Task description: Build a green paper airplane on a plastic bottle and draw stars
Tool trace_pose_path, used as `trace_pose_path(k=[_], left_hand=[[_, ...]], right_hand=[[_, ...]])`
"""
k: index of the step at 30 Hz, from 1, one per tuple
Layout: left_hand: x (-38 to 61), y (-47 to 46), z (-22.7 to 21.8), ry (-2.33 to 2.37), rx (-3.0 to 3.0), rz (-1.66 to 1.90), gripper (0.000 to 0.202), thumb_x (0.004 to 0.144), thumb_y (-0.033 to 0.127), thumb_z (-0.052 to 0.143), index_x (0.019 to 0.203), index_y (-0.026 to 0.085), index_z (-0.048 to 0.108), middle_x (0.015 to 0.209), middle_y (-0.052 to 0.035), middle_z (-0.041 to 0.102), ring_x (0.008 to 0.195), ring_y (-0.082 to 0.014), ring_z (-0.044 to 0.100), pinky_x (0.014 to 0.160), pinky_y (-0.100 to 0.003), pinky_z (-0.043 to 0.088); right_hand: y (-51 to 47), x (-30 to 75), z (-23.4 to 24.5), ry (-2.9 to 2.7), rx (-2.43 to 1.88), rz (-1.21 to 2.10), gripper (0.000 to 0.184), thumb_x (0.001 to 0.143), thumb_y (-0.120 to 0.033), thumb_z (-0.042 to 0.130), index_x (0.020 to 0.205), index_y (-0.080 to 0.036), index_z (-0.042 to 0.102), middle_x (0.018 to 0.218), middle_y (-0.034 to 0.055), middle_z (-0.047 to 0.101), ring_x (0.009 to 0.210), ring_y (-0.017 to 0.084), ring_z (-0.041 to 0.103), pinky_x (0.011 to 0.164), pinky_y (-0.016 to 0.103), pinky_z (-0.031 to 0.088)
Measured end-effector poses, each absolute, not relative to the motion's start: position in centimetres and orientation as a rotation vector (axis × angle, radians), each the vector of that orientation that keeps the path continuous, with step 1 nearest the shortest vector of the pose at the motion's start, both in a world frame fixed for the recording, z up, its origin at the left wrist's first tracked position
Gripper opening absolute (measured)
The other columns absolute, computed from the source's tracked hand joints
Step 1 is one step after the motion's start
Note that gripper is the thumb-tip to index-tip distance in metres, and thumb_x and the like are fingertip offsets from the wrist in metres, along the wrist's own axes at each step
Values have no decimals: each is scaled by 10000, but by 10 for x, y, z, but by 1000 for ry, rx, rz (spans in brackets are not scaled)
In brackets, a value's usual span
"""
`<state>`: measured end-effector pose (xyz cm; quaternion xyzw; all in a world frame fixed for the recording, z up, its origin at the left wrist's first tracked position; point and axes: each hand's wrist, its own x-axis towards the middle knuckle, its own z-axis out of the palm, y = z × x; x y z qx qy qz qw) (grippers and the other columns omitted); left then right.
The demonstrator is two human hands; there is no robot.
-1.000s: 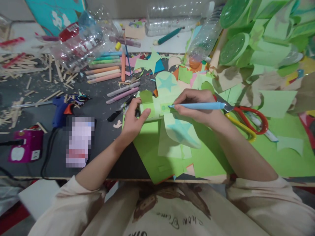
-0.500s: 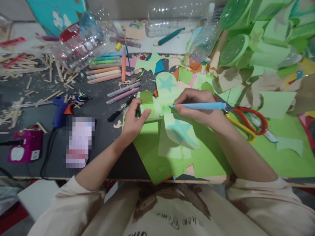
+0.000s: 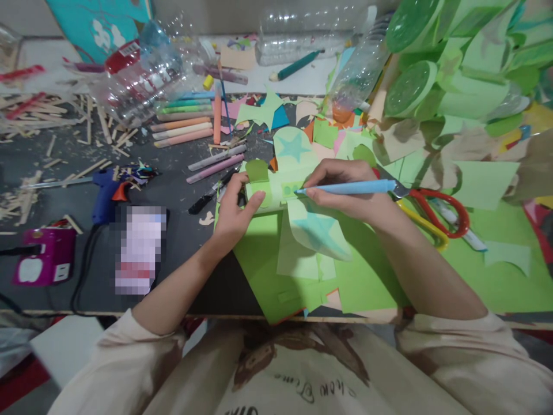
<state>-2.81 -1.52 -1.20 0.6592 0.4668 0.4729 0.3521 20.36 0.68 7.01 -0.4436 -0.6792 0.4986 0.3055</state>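
Observation:
A light green paper airplane model (image 3: 279,173) lies in front of me, with a teal star on each of its two wings. Its body is gripped at the left end between the thumb and fingers of my left hand (image 3: 238,204). Pinched in my right hand (image 3: 345,183) is a light blue marker (image 3: 363,186), its tip at a row of small green dots on the body. Part of the body beyond the marker is hidden by my right hand. Under the model spreads a bright green paper sheet (image 3: 263,271).
Scissors (image 3: 444,214) with red and yellow handles lie right of my right hand. A blue glue gun (image 3: 105,196), a phone (image 3: 139,251) and a purple box (image 3: 45,256) are at left. Several markers (image 3: 184,129), plastic bottles (image 3: 311,34) and paper scraps fill the back.
The marker's tip has shifted slightly left and down along the dots, my right hand moving a little with it. My left hand keeps its hold.

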Motion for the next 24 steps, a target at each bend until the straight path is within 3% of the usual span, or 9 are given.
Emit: trace_pose_path(k=[10,24], left_hand=[[-28,-15,-14,1209,1713,1223,447,934,632,547,1130,230,555,1126,-73,670,1060,-235,651,924,-350,496],[-28,-15,-12,1204,1727,1242,446,946,616,542,1146,217,564,1135,-73,685,1065,-226,660,908,-332,503]], right_hand=[[8,206,67,-1794,-1169,1264,215,770,-355,732,658,-235,593,613,-22,596,546,131,503,513,289,396],[9,204,63,-1783,-1127,1221,149,774,-299,704,694,-223,604,628,-28,613,539,123,492,519,278,384]])
